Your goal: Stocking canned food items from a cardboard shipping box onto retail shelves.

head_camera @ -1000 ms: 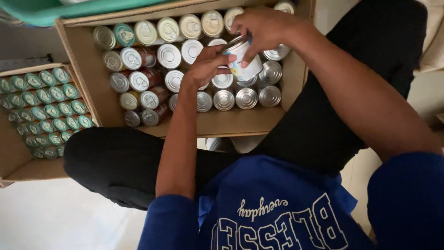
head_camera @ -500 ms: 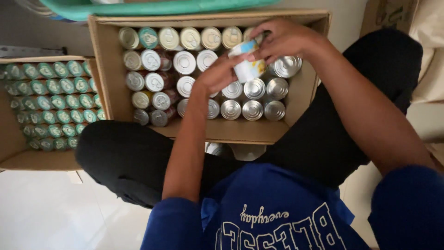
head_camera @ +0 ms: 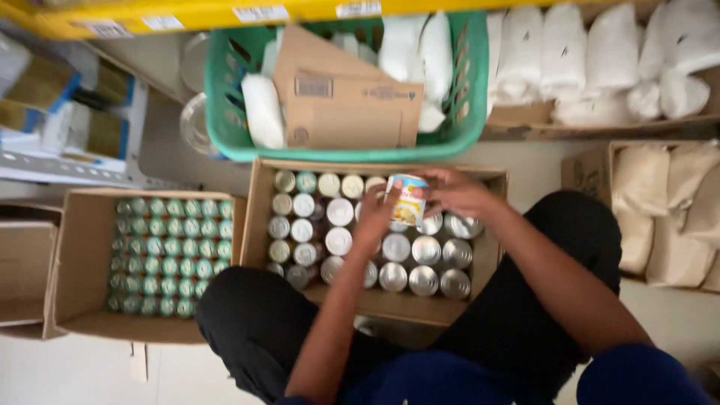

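Crouching over a brown cardboard box (head_camera: pixel 491 225) packed with upright silver-topped cans (head_camera: pixel 337 241), the person works near the floor. Far side: a green plastic basket (head_camera: pixel 225 112) holding a folded brown carton (head_camera: pixel 352 112) and white bags, under a yellow shelf edge (head_camera: pixel 187 15) carrying small white label strips. Far right: a row of white sacks (head_camera: pixel 600 60); below them a box of pale beige bags (head_camera: pixel 660 210). Left: a second open carton (head_camera: pixel 82 255) filled with small green-topped tins (head_camera: pixel 165 255), tightly rowed.

Held item: one can (head_camera: pixel 407 199) with a yellow, white and red label, tilted, lifted just above the far right part of the can box. It sits between both hands. Left hand (head_camera: pixel 375 217) closed against its near left side, fingers curled on the label. Right hand (head_camera: pixel 457 191) clasps the far right side, fingers wrapped over the end. Both grips clenched on the can; neither palm open.
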